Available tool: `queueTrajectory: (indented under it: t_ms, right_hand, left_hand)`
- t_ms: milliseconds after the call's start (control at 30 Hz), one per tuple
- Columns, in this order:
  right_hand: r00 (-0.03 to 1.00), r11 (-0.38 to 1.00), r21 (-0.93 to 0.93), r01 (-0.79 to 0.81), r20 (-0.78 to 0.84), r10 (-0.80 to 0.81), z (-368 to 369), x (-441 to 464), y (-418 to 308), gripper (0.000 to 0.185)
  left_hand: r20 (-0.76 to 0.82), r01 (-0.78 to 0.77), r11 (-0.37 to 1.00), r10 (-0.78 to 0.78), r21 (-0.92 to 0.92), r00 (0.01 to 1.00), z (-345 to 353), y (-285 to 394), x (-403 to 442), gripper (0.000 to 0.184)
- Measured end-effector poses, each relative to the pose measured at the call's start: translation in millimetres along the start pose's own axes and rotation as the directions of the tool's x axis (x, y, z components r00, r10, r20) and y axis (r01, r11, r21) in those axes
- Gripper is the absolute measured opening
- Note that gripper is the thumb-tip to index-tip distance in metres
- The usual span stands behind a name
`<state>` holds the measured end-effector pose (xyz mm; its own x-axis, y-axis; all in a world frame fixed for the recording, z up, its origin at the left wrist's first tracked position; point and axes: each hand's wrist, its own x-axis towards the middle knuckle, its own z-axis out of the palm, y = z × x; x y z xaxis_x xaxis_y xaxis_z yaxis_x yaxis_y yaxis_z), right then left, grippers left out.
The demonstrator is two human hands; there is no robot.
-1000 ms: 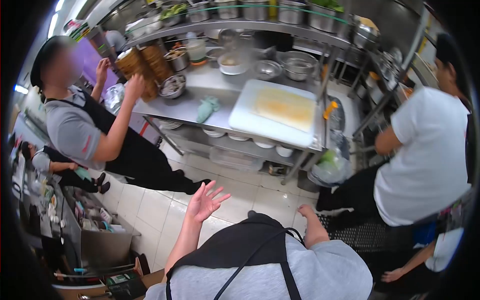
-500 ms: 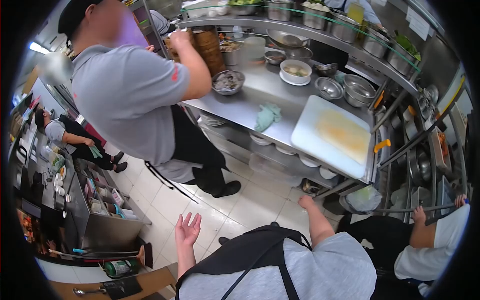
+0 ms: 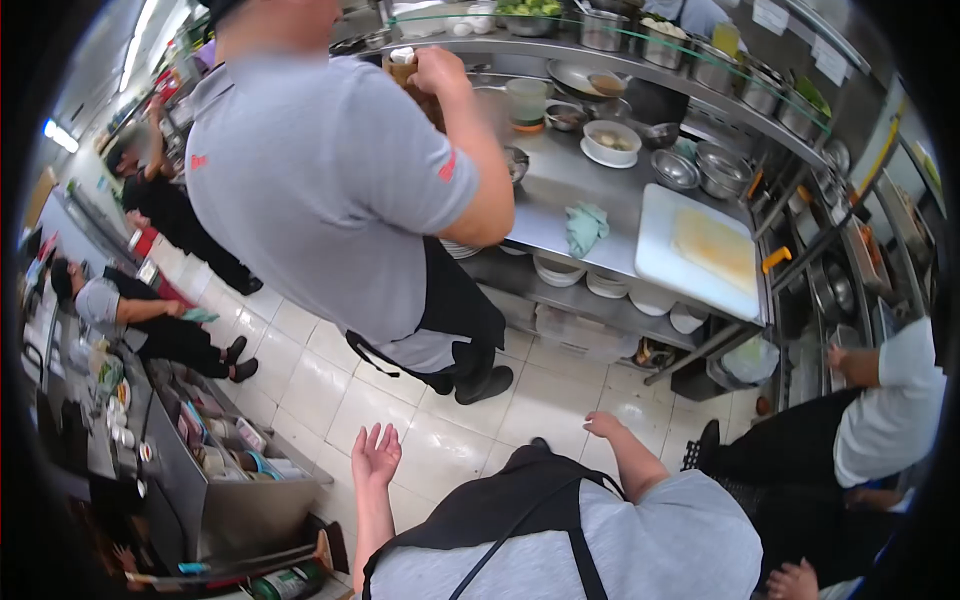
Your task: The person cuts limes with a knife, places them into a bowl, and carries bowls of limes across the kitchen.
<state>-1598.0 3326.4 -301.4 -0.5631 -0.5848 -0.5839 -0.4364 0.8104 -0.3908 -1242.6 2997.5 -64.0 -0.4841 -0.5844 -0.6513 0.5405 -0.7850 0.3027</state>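
Observation:
My left hand [image 3: 376,455] is held out palm up over the tiled floor, fingers apart, with nothing in it. My right hand [image 3: 603,425] hangs in the air further right, fingers loosely bent and holding nothing I can see. Both hands are clear of the steel counter [image 3: 540,190]. On that counter lie a white cutting board [image 3: 655,235] with a yellowish stain and a crumpled green cloth [image 3: 586,228]. Behind them stand a white bowl [image 3: 612,142] on a plate and a metal bowl [image 3: 675,170].
A co-worker in a grey shirt [image 3: 320,170] stands at the counter, close ahead of me. To my right is another person in a white sleeve [image 3: 890,400]. More people work at the far left. A steel cabinet [image 3: 240,520] stands at left, a rack [image 3: 850,260] at right.
My view has shifted, and the grey-shirted co-worker now appears nearer and further right, hiding part of the counter. Another person shows at upper left. My hands stay held out with nothing in them.

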Motion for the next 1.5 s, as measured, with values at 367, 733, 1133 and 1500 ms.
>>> queueTrajectory:
  t_ms: [367, 733, 1133, 1500]
  right_hand:
    - [0.852, 0.856, 0.11, -0.505, -0.098, 0.514, 29, -24, 66, 0.032]
    - [0.94, 0.961, 0.167, -0.22, -0.227, 0.254, 8, -13, -68, 0.031]
    - [0.814, 0.812, 0.211, -0.544, -0.101, 0.572, 122, -101, -96, 0.031]
    - [0.922, 0.915, 0.12, -0.386, 0.012, 0.387, 203, -110, -198, 0.031]
  left_hand:
    - [0.21, 0.083, 0.995, -0.091, 0.047, 0.974, 73, 41, 64, 0.053]
    - [0.053, 0.209, 0.975, -0.213, 0.072, 0.976, 47, 94, 105, 0.052]
    - [0.197, 0.069, 0.993, -0.086, 0.095, 0.977, -29, 285, 146, 0.049]
    - [0.124, 0.163, 0.98, -0.177, 0.114, 0.976, -26, 322, 126, 0.039]
